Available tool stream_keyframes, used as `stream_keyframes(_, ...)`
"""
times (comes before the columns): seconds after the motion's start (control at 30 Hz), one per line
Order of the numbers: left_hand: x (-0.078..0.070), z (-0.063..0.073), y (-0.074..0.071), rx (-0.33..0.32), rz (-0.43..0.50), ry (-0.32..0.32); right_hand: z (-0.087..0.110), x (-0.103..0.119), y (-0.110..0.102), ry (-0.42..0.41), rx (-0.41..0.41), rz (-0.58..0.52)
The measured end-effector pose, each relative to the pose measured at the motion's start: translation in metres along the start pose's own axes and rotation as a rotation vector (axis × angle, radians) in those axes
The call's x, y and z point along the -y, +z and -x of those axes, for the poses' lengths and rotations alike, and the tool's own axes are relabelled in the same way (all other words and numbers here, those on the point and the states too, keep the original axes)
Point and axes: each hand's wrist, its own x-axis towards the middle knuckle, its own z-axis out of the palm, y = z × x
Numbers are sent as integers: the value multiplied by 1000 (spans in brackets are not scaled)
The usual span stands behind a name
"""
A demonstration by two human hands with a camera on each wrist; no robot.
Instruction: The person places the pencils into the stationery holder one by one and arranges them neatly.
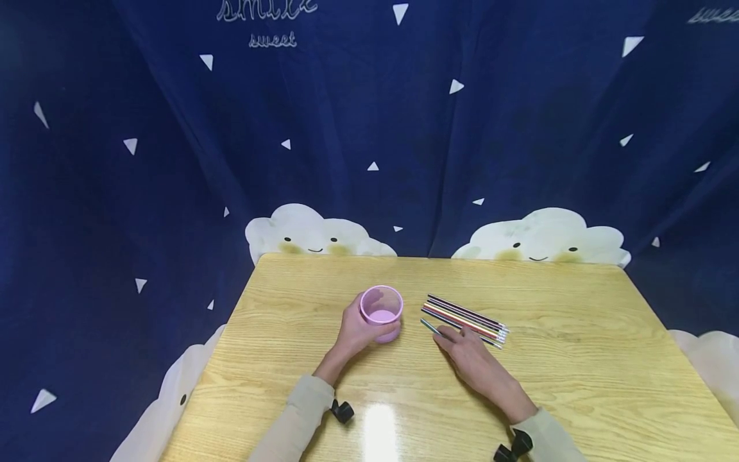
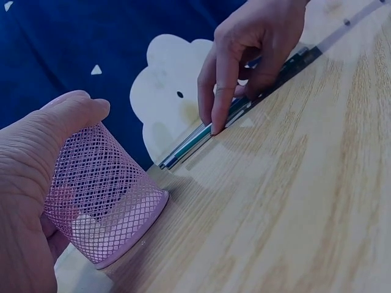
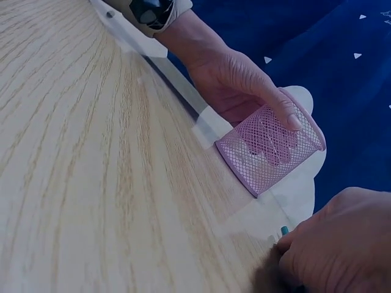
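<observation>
Left hand (image 1: 357, 332) wraps round a pink cup (image 1: 382, 305); right hand (image 1: 470, 359) pinches a green pencil (image 1: 430, 326), one end jutting beyond its fingers (image 2: 225, 97)

The left hand (image 3: 241, 85) grips a pink mesh cup (image 3: 269, 149), the right hand (image 3: 339, 244) a teal pencil (image 3: 284, 230).

Bench (image 1: 577, 385): bright, white glare patch at lower middle of head view
Curtain (image 1: 358, 115): darker, shadowed along folds
Wrist views: dimmer, bluish, slightly hazy
</observation>
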Motion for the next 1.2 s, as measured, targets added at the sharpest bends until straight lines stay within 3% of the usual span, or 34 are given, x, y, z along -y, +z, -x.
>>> stream_keyframes(0.27,0,1,0,1,22,4,-3,4,-3,7,10,-19)
stream_keyframes(0.57,0,5,-2,6,44,0,0,7,-8,95,144,-141)
stream_keyframes(0.73,1,6,-2,13,35,-9,1,6,-7,115,153,-164)
stream_keyframes(0.97,-2,4,-2,16,53,-13,-3,-2,-8,125,72,-238)
stream_keyframes(1.2,-1,2,0,-4,18,-7,-13,-9,-6,51,-141,-341)
